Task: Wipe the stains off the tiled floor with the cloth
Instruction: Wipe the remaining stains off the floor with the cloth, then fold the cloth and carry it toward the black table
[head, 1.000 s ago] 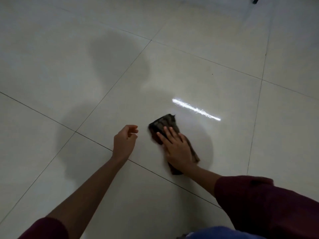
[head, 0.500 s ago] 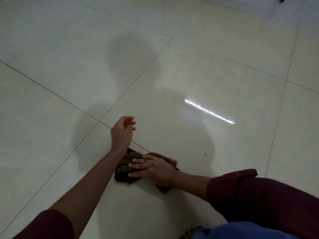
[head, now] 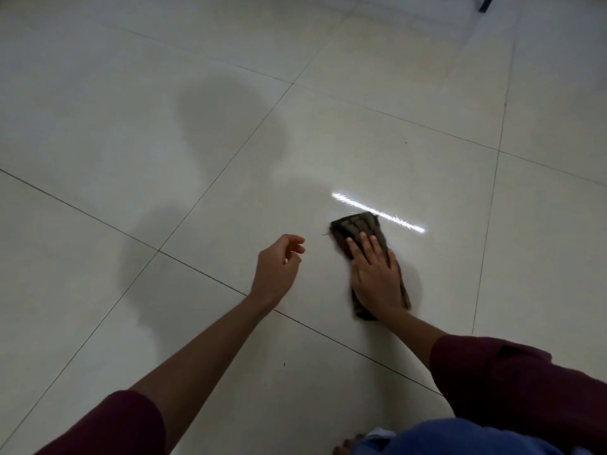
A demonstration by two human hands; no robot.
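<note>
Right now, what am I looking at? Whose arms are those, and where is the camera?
The camera sits on a person's head and looks down, so you see their own two arms reaching out. No machine here, just bare hands. The right hand lies flat, fingers straight, pressing a dark brown cloth onto the pale tiled floor to wipe it. The left hand is next to it with loosely curled fingers, holding nothing. The bright white streak beside the cloth looks like a lamp reflecting off the shiny tile. The big grey shape is probably the person's shadow. Tiny dark specks dot the floor.
</note>
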